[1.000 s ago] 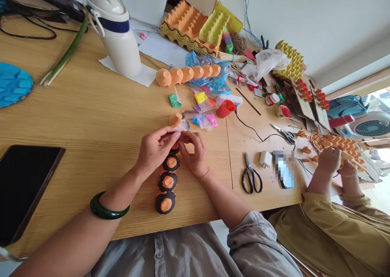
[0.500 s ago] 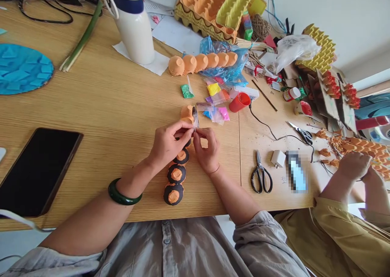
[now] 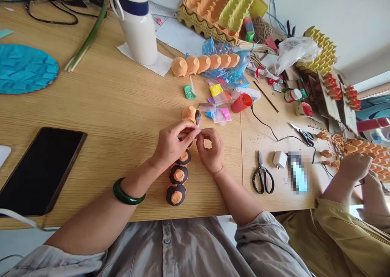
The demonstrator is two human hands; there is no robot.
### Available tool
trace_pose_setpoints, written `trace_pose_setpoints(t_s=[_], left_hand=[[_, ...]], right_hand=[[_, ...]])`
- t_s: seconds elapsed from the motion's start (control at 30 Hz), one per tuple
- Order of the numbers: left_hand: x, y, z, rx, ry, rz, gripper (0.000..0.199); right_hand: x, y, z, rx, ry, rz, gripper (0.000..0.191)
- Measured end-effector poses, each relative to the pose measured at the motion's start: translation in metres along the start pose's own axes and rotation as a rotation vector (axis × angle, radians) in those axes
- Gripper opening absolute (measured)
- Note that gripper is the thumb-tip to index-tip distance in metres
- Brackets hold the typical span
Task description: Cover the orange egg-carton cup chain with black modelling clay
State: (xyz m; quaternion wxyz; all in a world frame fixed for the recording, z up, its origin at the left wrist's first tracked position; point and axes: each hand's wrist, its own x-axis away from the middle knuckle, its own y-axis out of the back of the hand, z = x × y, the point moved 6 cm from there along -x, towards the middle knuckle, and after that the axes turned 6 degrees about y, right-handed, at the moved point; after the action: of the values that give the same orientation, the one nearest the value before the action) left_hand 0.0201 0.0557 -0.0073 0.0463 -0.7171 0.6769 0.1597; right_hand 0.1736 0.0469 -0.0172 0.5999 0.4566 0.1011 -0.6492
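Note:
My left hand [image 3: 173, 145] and my right hand [image 3: 211, 149] meet over the table, fingertips pinched together on a small clear plastic packet [image 3: 198, 118] with something black inside. Beneath them runs a strip of orange egg-carton cups [image 3: 178, 174]. The cups nearest me carry black rings around their orange tops, while the far end cup [image 3: 189, 113] looks plain orange. My left fingers hide part of the strip's middle. A dark green bangle [image 3: 128, 192] circles my left wrist.
Bright clay packets [image 3: 216, 91] and a red cup [image 3: 241, 103] lie beyond my hands, before another orange carton strip [image 3: 204, 63]. Black-handled scissors [image 3: 262, 175] rest to the right, a tablet-like black device [image 3: 42, 169] to the left. A co-worker's hands [image 3: 356, 169] are at far right.
The view has shifted a little, so things on the table appear slightly farther right. Both hands still pinch the packet; its black content shows more clearly above the fingers.

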Motion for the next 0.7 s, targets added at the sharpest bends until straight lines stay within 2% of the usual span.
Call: trace_pose_setpoints(t_s=[0.17,0.27,0.37,0.57,0.7], left_hand=[[0.002,0.003,-0.006,-0.18,-0.144,-0.048,0.015],[0.006,0.002,-0.011,-0.303,-0.268,-0.068,0.009],[0.01,-0.003,-0.015,-0.427,-0.369,-0.085,0.011],[0.013,-0.008,-0.023,-0.477,-0.448,-0.094,0.017],[0.014,-0.01,-0.026,-0.517,-0.469,-0.077,0.018]], right_hand=[[0.002,-0.002,-0.002,-0.112,-0.095,-0.005,0.003],[0.001,-0.002,-0.002,-0.069,-0.071,0.019,0.007],[0.001,-0.002,-0.004,-0.005,-0.073,0.051,0.01],[0.002,-0.003,-0.006,-0.072,-0.116,0.039,0.011],[0.0,0.001,-0.015,-0.093,-0.222,-0.006,0.014]])
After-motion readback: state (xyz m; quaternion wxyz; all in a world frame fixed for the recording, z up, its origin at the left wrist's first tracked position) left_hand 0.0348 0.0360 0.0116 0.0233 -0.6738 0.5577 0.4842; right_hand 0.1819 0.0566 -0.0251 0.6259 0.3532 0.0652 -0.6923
